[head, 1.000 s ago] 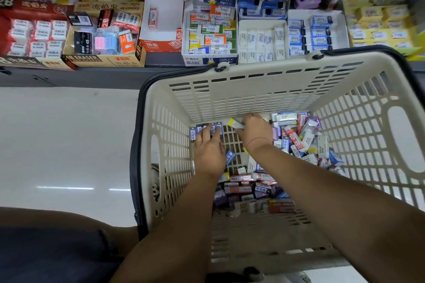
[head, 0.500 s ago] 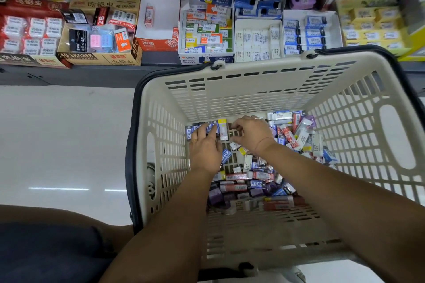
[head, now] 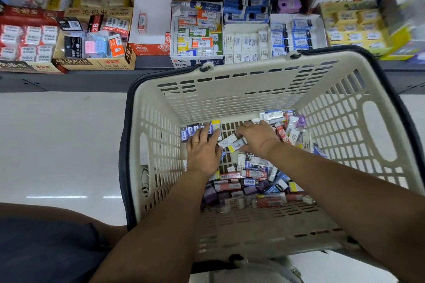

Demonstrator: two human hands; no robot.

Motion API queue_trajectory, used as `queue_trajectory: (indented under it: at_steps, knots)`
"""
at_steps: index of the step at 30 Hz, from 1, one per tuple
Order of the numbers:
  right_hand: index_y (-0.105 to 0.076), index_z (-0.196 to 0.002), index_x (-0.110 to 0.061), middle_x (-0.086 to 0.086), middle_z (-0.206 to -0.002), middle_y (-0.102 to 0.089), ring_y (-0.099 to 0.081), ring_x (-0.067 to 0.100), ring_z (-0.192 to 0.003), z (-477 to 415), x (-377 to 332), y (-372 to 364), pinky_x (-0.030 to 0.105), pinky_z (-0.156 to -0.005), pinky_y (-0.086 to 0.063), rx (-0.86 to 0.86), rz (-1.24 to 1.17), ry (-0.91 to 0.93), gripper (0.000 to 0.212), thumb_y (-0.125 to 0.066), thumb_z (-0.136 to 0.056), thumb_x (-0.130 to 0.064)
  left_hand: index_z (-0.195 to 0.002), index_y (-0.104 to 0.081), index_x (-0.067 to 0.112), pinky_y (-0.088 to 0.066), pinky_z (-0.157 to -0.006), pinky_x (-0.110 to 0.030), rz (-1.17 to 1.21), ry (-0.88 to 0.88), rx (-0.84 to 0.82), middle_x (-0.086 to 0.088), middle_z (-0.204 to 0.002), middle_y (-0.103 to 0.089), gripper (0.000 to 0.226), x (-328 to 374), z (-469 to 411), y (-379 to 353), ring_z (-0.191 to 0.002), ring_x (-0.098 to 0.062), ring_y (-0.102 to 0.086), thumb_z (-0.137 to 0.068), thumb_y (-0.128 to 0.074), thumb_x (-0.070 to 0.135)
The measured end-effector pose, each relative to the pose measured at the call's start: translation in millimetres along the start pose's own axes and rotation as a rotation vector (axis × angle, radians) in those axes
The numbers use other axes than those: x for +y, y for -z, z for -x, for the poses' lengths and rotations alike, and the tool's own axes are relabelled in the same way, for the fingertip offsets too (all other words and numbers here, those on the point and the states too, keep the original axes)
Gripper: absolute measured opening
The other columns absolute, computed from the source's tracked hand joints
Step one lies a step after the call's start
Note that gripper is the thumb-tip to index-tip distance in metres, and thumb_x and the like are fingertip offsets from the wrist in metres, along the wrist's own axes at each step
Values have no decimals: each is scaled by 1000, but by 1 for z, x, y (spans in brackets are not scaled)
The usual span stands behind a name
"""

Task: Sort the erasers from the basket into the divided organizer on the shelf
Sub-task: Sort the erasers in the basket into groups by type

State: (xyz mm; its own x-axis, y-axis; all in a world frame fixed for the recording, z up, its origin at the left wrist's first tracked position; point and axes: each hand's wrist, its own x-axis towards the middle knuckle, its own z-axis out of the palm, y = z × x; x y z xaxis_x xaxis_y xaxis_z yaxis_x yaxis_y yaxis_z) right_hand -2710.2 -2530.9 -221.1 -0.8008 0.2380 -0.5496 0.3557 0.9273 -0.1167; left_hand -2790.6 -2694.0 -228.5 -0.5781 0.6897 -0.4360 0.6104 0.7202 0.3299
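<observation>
A cream basket (head: 230,96) with a dark rim holds a loose pile of wrapped erasers (head: 253,177). Along its far left floor stands a row of blue-sleeved erasers (head: 189,132), ending in a yellow-topped eraser (head: 216,125). My left hand (head: 202,151) lies with straight fingers against that row. My right hand (head: 258,140) pinches two white erasers (head: 232,142), one with a yellow end, just right of the row. On the shelf behind the basket stand the divided organizer boxes: white erasers (head: 247,43), mixed coloured ones (head: 197,37), blue ones (head: 296,34).
More eraser cartons fill the shelf: a brown 4B box (head: 92,64) at the left, a red-and-white box (head: 149,47), yellow packs (head: 354,30) at the right. White floor (head: 57,145) lies left of the basket. My knee (head: 46,248) shows at the lower left.
My right hand stood the yellow-topped eraser at the end of the row, drew back toward me and now pinches two white erasers. My left hand stays against the row.
</observation>
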Motion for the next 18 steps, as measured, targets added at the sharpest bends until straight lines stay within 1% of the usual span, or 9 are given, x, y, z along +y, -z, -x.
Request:
queue_trajectory:
  at_steps: [4, 6, 8, 9, 10, 11, 13, 15, 18]
  knots:
    - [-53, -120, -19, 2, -123, -53, -53, 23, -111, 2, 4, 5, 33, -97, -34, -28, 11, 46, 39, -61, -88, -41, -152, -20, 32, -5, -116, -44, 14, 4, -13, 6, -160, 0, 53, 0, 0, 1, -146, -21, 0, -101, -36, 34]
    - [-58, -110, -19, 1, -113, -54, -55, 21, -101, 4, 9, 10, 31, -86, -38, 4, -101, 32, 34, -64, -86, -42, -151, -19, 33, -5, -116, -44, 7, 0, -1, 6, -160, 0, 53, -1, 0, 0, -146, -21, 0, -101, -36, 34]
    - [-60, -96, -17, 0, -95, -56, -55, 20, -86, 5, 9, 15, 28, -71, -40, 74, -347, -92, 28, -67, -83, -41, -151, -19, 33, -4, -117, -44, 12, -3, 13, 7, -160, 0, 54, -2, 0, -3, -146, -21, 1, -101, -38, 35]
    - [-57, -89, -17, 1, -87, -57, -55, 20, -81, 5, 7, 18, 27, -67, -39, 127, -470, -188, 27, -68, -83, -40, -151, -20, 33, -3, -117, -43, 18, -2, 21, 7, -160, 0, 55, -2, 0, -5, -146, -20, 1, -100, -40, 35]
    - [-54, -84, -15, 3, -82, -58, -55, 22, -78, 3, 3, 21, 27, -65, -39, 178, -549, -281, 27, -68, -83, -39, -151, -21, 32, -2, -117, -43, 24, 1, 26, 7, -161, -1, 55, -2, 0, -6, -146, -20, 1, -100, -41, 36]
    - [-52, -83, -14, 6, -82, -60, -57, 25, -80, 1, -2, 22, 28, -65, -40, 214, -554, -350, 28, -67, -84, -37, -151, -21, 32, -2, -117, -43, 30, 6, 27, 7, -161, -1, 55, -1, 0, -7, -146, -20, 2, -99, -41, 36]
    - [-51, -86, -14, 11, -91, -65, -61, 29, -88, -5, -15, 21, 29, -68, -42, 234, -494, -413, 25, -65, -87, -35, -151, -21, 31, -2, -118, -43, 39, 13, 20, 7, -161, -1, 56, 0, -1, -7, -147, -20, 3, -99, -41, 37]
    - [-54, -96, -14, 11, -97, -66, -64, 29, -91, -11, -29, 15, 29, -68, -42, 242, -470, -436, 25, -63, -88, -36, -151, -20, 31, -1, -118, -43, 43, 18, 14, 7, -161, 0, 56, 0, -1, -6, -147, -20, 3, -100, -41, 38]
    - [-54, -107, -11, 10, -103, -66, -64, 28, -95, -19, -37, 9, 30, -71, -44, 230, -415, -445, 35, -62, -87, -38, -151, -22, 31, -1, -118, -43, 56, 16, 15, 7, -161, -1, 55, 0, -2, -5, -147, -19, 3, -100, -40, 39]
